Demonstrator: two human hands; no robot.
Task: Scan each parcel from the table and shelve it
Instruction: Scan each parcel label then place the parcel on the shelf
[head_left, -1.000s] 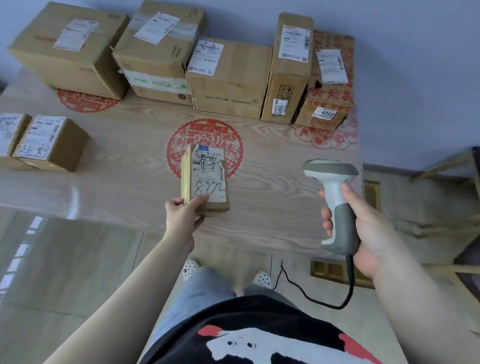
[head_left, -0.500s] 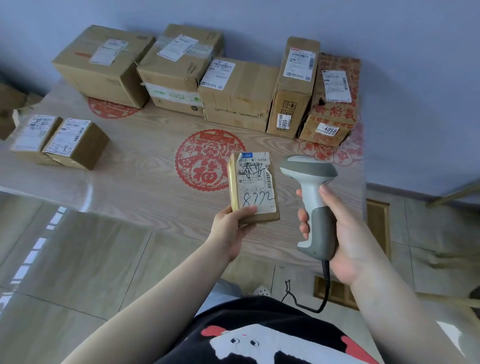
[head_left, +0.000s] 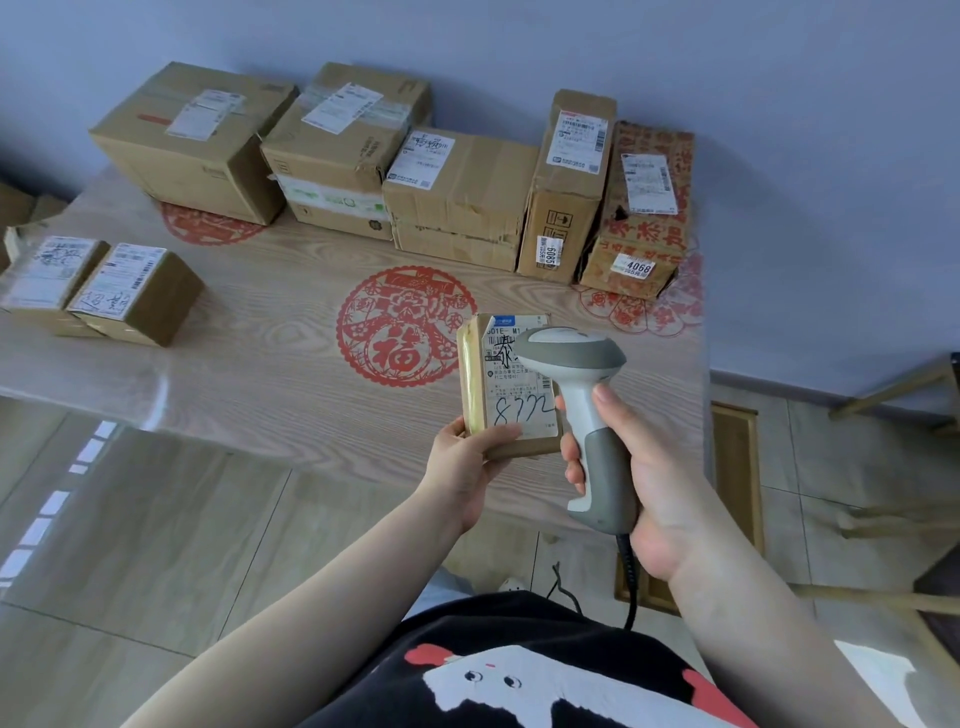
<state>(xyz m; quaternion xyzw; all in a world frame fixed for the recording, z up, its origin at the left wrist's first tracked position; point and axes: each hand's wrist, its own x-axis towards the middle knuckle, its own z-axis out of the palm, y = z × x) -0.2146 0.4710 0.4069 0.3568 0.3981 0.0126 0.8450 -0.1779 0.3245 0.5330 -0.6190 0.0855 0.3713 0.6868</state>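
Now, grip first, then outward.
Left hand (head_left: 462, 467): we pinch the parcel (head_left: 511, 387) at its lower corner, thumb on the label, face tilted up so the barcode shows.
Right hand (head_left: 636, 467): we wrap the scanner (head_left: 582, 415) handle, forefinger at the trigger.
Scanner head: over the label's upper right, close enough to read, we judge.
Parcel position: held above the table (head_left: 260, 374) near edge.
Waiting: boxes (head_left: 457, 192) along the wall, labels up for scanning.
Shelf: not in view.
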